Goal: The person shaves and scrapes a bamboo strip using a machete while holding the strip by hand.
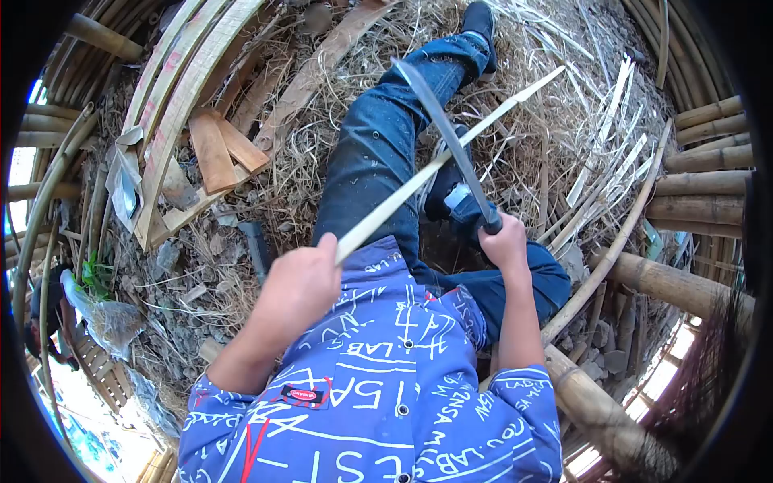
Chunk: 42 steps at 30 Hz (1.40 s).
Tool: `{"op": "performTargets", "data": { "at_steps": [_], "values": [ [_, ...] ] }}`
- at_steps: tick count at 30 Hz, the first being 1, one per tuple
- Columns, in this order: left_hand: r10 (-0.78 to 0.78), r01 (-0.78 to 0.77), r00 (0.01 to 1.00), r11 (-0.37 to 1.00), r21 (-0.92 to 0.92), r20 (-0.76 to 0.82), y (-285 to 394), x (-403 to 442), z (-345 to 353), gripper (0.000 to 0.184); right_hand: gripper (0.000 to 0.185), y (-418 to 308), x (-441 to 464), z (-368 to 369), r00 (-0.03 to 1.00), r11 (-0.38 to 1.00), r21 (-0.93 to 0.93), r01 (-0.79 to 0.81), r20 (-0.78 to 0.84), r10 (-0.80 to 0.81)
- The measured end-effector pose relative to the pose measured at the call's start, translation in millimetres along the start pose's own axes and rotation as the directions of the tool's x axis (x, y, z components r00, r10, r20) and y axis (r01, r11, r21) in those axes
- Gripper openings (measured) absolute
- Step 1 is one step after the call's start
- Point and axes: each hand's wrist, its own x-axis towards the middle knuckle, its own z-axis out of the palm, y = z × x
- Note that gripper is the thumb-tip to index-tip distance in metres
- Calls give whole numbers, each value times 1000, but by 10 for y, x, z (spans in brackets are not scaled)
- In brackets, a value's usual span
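Cream-coloured, long, flat wood-like strip point(403, 199) slants from centre to upper right; I have the left hand point(298, 278) curled tight round its lower end, presumably keeping its length free. My right hand point(507, 244) grips the black-handled, grey-bladed knife point(440, 125), blade crossing the strip.

Your one camera sits on your head and looks forward and steeply down over your own chest. Your blue shirt point(370, 378) is nearest the lens and fills the bottom middle. Your left hand point(302, 278) and right hand point(506, 244) lie close by, either side of the centre. Past them your jeans point(362, 153) lead up to a shoe point(479, 20) near the top edge, farther off. The view is very wide and round, black at the corners, taking in bamboo poles point(696, 211) at the right rim.
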Motion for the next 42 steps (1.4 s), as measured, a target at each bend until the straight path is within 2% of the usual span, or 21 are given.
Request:
{"op": "performTargets", "data": {
  "at_steps": [2,3,7,10,11,14,15,17,18,19,23,25,26,27,32,37,39,41,42],
  "values": [
    [7,-7,999,1000,8,-31,-36,14,-18,15,16,-51,-65,-25,996,998,-58,13,-91,-19],
    [19,-18,999,1000,20,-48,-43,30,-33,15,18,-52,-95,23,993,996,-9,85,-85,-86],
    [-22,29,998,993,116,-60,51,44,-110,14,37,-596,-319,85,995,970,237,53,66,-70],
    [-32,38,998,993,112,-60,64,33,-76,15,49,-888,-441,191,968,945,297,139,162,-193],
    [-29,36,998,992,119,-57,59,20,-67,15,54,-998,-479,182,950,939,327,105,245,-192],
    [-18,26,997,994,108,-74,62,13,-40,15,62,-1058,-470,304,930,941,233,246,219,-297],
    [-23,31,997,994,106,-70,49,8,-41,16,62,-1010,-440,319,933,943,229,241,215,-290],
    [-30,37,997,994,102,-67,37,13,-52,16,48,-919,-372,334,924,930,197,311,168,-344],
    [-19,26,998,993,118,-60,32,18,-67,16,48,-933,-344,256,930,951,117,285,205,-304],
    [-10,17,999,991,134,-53,19,19,-84,15,60,-963,-304,165,943,965,144,219,221,-247],
    [-6,16,998,986,167,-60,-43,36,-131,12,55,-570,-21,57,994,986,136,97,34,-103],
    [54,-35,996,973,227,-77,-45,44,-127,12,56,-196,195,-13,1000,992,127,-13,18,11],
    [52,-34,996,974,226,-76,-41,43,-112,12,59,-81,235,-63,1000,994,112,21,2,-21],
    [51,-36,997,974,224,-61,-38,45,-90,11,62,-74,247,-90,998,999,14,49,-35,-49],
    [-26,29,999,987,158,-23,-33,57,-136,10,62,-123,331,-147,997,995,-90,46,-55,-51],
    [-23,30,999,983,182,-45,-66,81,-129,12,59,-242,289,-60,995,998,-24,66,-72,-68],
    [4,10,998,975,223,-60,-32,82,-141,10,58,-316,210,-62,999,998,66,13,-31,-11],
    [31,-14,998,965,262,-62,-9,70,-135,9,58,-424,131,-71,1000,998,64,9,-21,-8],
    [40,-22,997,964,265,-61,-5,65,-130,8,58,-496,93,-66,998,998,37,60,1,-60]
  ]
}}
